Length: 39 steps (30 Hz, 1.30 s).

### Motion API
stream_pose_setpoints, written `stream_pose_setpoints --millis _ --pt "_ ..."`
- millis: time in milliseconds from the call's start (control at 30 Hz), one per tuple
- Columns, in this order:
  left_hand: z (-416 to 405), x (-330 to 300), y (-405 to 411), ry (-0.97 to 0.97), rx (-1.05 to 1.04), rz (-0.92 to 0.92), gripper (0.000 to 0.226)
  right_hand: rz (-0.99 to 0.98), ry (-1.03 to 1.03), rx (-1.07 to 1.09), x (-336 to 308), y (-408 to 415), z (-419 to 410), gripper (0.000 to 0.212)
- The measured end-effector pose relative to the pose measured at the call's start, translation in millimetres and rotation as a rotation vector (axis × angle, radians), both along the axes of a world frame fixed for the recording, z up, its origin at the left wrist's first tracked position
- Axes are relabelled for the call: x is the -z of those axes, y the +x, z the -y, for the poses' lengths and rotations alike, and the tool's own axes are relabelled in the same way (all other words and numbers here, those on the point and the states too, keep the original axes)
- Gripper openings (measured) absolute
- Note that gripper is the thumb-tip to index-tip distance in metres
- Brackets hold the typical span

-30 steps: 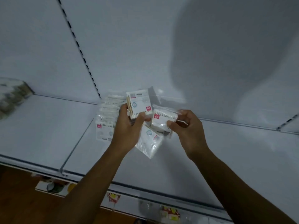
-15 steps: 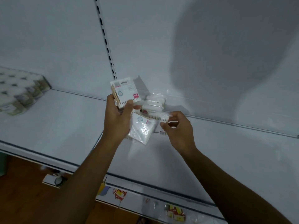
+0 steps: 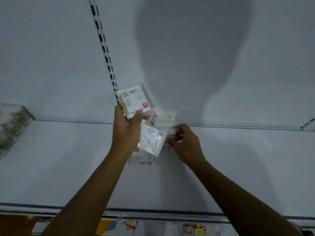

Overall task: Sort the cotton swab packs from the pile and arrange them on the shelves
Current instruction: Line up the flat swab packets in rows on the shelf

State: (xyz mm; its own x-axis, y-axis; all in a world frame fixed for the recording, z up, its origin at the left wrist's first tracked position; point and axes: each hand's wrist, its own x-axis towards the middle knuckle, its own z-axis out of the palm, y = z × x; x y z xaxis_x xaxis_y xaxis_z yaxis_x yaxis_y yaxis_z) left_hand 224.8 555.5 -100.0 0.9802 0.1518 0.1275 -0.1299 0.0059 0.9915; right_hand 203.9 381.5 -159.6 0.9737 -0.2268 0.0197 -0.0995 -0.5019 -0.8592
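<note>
While you hold the packs as listed below, treat each line as a condition to check before the next move.

Left hand (image 3: 127, 132): fingers and thumb curled round an upright stack of cotton swab packs (image 3: 133, 103), raised above the shelf (image 3: 51, 160) near its back edge; a loose clear pack (image 3: 152, 142) hangs tilted below the palm, apparently caught by the same grip.

Right hand (image 3: 185, 142): fingertips pinch the plastic edge of a pack where the hanging pack meets the row; which pack it holds cannot be told.

Row on shelf (image 3: 163, 119): several packs stand against the back edge of the shelf, just beside both hands.

Flat pack (image 3: 142, 159): lies on the shelf directly under the hanging pack.

Risk, slip: the film is slick; the hanging pack is likely to drop if you relax the left grip.

Risk, topple: the row is narrow and upright; a nudge from your right knuckles could knock it over.

Risk, mix-up: labels are blurred here, so confirm the type before placing.

Left end of shelf: wrapped rolls (image 3: 12, 123), well apart from the work.
</note>
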Motion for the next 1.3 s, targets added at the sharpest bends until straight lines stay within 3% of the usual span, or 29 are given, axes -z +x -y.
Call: stream_pose_setpoints --millis 100,167,267,367,467,633,800,1033,1300 --pt "1.9 -0.3 3.9 -0.040 0.013 0.002 0.026 -0.032 -0.105 0.045 -1.2 -5.6 -1.5 0.044" --pt "7.1 -1.4 4.6 -0.074 0.006 0.000 0.032 0.076 -0.193 0.070 -10.0 -13.1 -0.8 0.041" --pt "18.1 -5.2 5.7 -0.114 -0.031 0.036 0.034 0.217 0.009 0.013 -37.3 -23.5 -0.3 0.016" --pt "30.5 -6.5 4.5 -0.128 -0.056 0.049 0.029 0.112 0.245 -0.177 -52.7 -26.3 -4.5 0.013" --pt "38.3 -6.6 2.4 -0.099 -0.039 0.053 0.028 0.109 0.248 -0.205 -47.6 -25.8 -5.7 0.023" --pt "34.8 -10.9 4.3 0.187 0.068 0.075 0.035 0.210 0.174 -0.173 -48.8 -29.2 6.7 0.035" --pt "40.9 -14.8 1.4 0.451 0.231 0.144 0.041 0.099 -0.080 -0.284 -56.7 -21.7 11.5 0.032" --pt "14.5 -9.4 1.5 0.242 0.056 0.099 0.023 0.059 0.037 -0.111 -33.9 -30.3 30.9 0.022" --pt "-16.9 0.7 -9.0 0.236 0.101 0.004 0.013 -0.030 -0.062 -0.069 -3.6 -32.9 9.1 0.023"
